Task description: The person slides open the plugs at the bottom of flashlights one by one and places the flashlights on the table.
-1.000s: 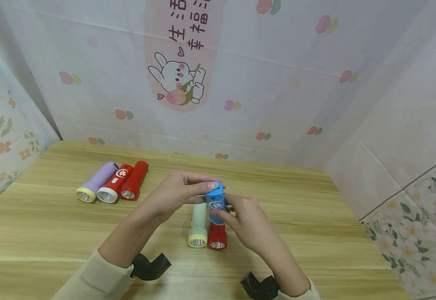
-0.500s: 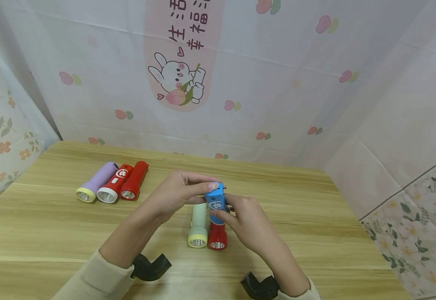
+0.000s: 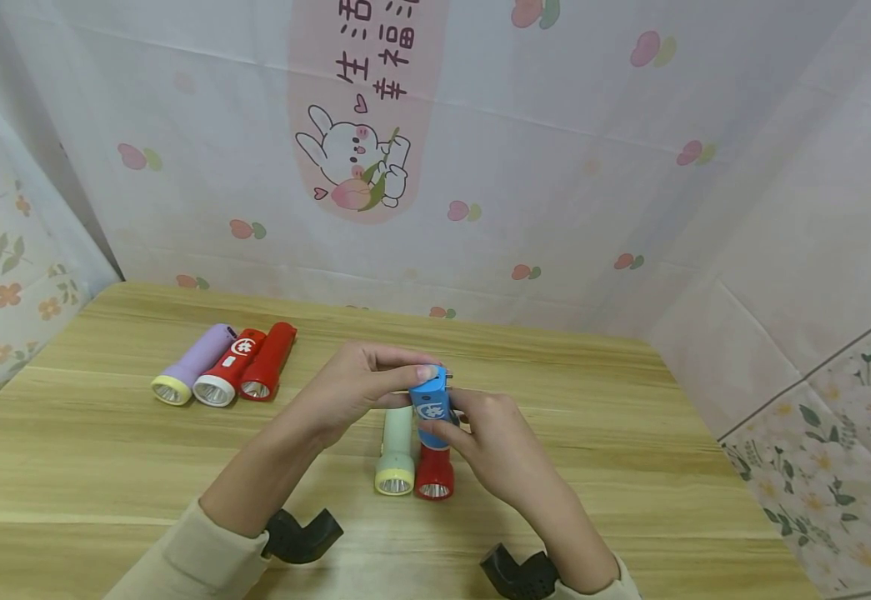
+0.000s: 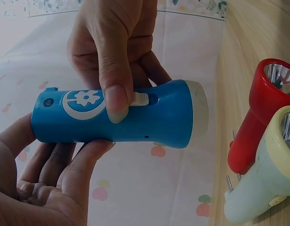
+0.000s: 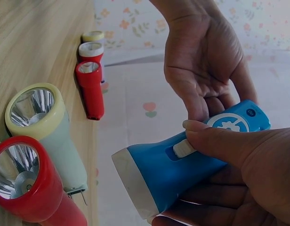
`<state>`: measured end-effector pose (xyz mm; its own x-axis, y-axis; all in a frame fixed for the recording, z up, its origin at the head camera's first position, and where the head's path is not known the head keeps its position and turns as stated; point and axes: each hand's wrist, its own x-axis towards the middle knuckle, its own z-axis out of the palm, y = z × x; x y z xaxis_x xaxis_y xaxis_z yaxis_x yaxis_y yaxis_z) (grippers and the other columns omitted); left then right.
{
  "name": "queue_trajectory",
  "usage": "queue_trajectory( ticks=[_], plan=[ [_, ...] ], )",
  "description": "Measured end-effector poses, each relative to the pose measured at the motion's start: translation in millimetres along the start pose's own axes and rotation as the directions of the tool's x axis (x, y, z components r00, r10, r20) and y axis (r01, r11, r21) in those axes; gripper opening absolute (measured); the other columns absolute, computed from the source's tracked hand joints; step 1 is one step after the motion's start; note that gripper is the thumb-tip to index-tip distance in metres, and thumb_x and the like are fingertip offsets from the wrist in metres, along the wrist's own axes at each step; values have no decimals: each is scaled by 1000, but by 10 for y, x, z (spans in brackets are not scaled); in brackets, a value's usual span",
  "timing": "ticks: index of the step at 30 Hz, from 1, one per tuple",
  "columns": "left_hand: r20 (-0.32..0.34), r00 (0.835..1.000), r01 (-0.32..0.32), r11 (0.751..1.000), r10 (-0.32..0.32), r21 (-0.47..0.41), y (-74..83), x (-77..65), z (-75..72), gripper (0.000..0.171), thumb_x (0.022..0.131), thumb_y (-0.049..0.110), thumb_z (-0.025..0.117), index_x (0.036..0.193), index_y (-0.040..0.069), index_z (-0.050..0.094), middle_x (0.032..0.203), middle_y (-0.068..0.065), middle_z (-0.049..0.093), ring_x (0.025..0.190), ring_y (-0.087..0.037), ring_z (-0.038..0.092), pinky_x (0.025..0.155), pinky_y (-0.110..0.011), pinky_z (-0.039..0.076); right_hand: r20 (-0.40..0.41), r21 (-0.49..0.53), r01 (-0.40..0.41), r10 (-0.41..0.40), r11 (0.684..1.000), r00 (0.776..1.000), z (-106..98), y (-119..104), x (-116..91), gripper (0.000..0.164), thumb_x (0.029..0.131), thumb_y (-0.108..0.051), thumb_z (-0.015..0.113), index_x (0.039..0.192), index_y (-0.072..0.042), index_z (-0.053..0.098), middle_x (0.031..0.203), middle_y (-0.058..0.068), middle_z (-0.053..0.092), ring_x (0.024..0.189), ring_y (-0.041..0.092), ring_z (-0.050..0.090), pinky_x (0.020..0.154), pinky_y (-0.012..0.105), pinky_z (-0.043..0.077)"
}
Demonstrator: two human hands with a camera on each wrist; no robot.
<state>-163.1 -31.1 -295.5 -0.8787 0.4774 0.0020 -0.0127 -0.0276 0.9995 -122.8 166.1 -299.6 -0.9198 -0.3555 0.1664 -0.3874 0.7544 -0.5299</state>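
Both hands hold a blue flashlight (image 4: 168,113) with a white head ring, a white flower mark and a pale slide switch (image 5: 183,148). In the head view my left hand (image 3: 352,379) pinches its tail end between thumb and fingers. My right hand (image 3: 491,429) grips the body, its thumb lying beside the switch in both wrist views. The flashlight is held above the table, and its lens is turned out of sight. Beneath it lie a pale green flashlight (image 3: 396,454) with a yellow rim and a red flashlight (image 3: 434,477), partly covered by the blue one.
At the table's left back, a purple flashlight (image 3: 198,354), a red flashlight with a white rim (image 3: 228,367) and a plain red flashlight (image 3: 270,358) lie side by side. A printed curtain (image 3: 555,167) rises behind the wooden table (image 3: 593,500). Small metal prongs stick out from the pale green flashlight.
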Motion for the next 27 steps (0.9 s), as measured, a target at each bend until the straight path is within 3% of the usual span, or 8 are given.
queue_trajectory(
  ticks=[17, 27],
  plan=[
    [-11, 1000, 9, 1000, -9, 5, 5, -4, 9, 32, 98, 18, 67, 126, 3, 70, 133, -12, 69, 122, -27, 66, 99, -46, 57, 3, -8, -10, 10, 1000, 1000, 4, -3, 5, 15, 92, -23, 74, 104, -14, 74, 95, -6, 77, 90, 9, 74, 79, 27, 62],
    [-3, 1000, 6, 1000, -6, 3, -2, -1, 14, 32, 98, 20, 66, 125, 3, 71, 132, -12, 69, 120, -26, 67, 101, -47, 56, 0, -18, -15, 15, 1000, 1000, 0, -6, 0, 12, 91, -23, 75, 98, -14, 73, 88, -7, 74, 79, 6, 67, 70, 19, 56]
  ],
)
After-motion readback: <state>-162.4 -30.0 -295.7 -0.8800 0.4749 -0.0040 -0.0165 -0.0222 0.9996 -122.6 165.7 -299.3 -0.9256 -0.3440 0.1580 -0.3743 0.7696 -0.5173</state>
